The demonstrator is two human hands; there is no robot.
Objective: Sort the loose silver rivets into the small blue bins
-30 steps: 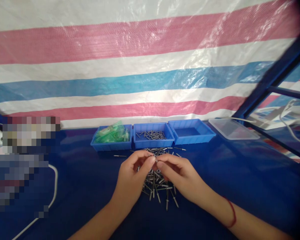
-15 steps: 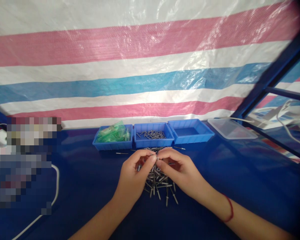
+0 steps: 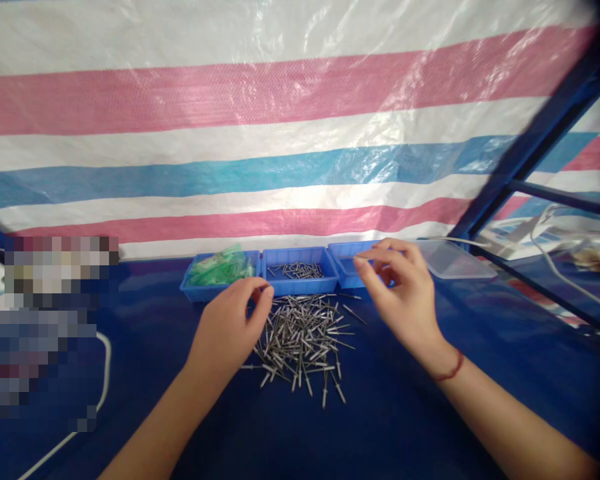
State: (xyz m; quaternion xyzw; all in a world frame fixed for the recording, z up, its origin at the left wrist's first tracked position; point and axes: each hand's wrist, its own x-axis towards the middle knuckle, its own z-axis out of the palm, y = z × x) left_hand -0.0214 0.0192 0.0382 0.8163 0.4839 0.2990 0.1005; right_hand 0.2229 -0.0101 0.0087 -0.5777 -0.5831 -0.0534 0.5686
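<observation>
A loose heap of silver blind rivets (image 3: 303,337) lies on the blue table, its thin stems pointing many ways. My left hand (image 3: 235,310) is at the heap's left edge, thumb and forefinger pinched together; whatever may be between them is too small to make out. Over the front of the right blue tray (image 3: 343,252) is my right hand (image 3: 403,287), its thumb and forefinger closed. A thin grey piece, seemingly a rivet, sticks out to the left from these fingertips. The middle blue tray (image 3: 300,288) contains several short metal pieces (image 3: 300,271).
The left blue tray (image 3: 220,293) holds green plastic bags (image 3: 223,265). A clear plastic lid (image 3: 455,260) lies right of the trays. Left, a white cable (image 3: 106,373) runs beside a blurred area. Behind hangs a striped sheet (image 3: 280,100); a blue frame post (image 3: 530,147) stands right.
My hands have come apart from their meeting point over the heap. The left went left; the right moved right and forward to the right tray. More of the heap shows.
</observation>
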